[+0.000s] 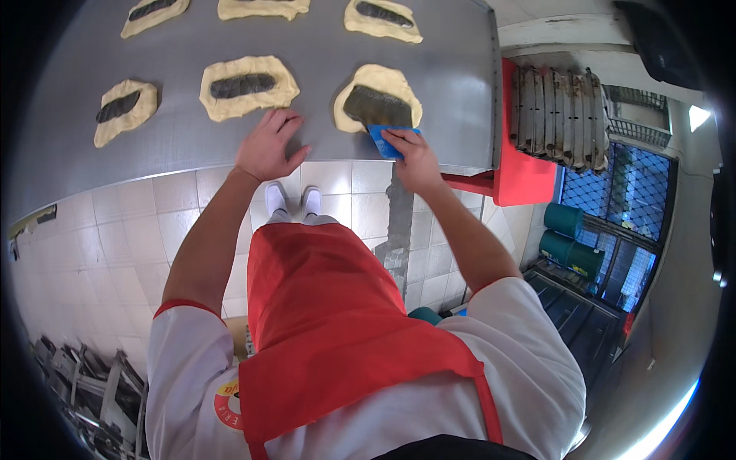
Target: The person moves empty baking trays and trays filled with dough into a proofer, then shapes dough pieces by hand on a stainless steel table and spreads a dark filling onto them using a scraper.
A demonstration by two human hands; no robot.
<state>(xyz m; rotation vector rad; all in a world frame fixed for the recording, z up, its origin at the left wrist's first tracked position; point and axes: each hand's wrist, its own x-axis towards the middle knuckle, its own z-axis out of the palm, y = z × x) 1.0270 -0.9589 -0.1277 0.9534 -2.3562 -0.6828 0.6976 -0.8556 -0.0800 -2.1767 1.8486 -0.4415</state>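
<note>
My right hand [414, 157] grips a blue plastic scraper [386, 138] whose edge rests on the dark filling of an oval dough piece [377, 98] near the front edge of the steel table [322, 54]. My left hand [268, 146] lies flat on the table with fingers spread, just below another filled dough piece [247, 86]. A third filled piece [123, 109] sits to the left. More filled dough ovals [382, 19] lie in a row farther back.
A red tray [521, 169] with a stack of dark metal moulds [560, 115] stands at the table's right end. Green drums [567, 234] stand by a blue mesh gate on the right. Metal racks [84, 383] lie on the tiled floor at lower left.
</note>
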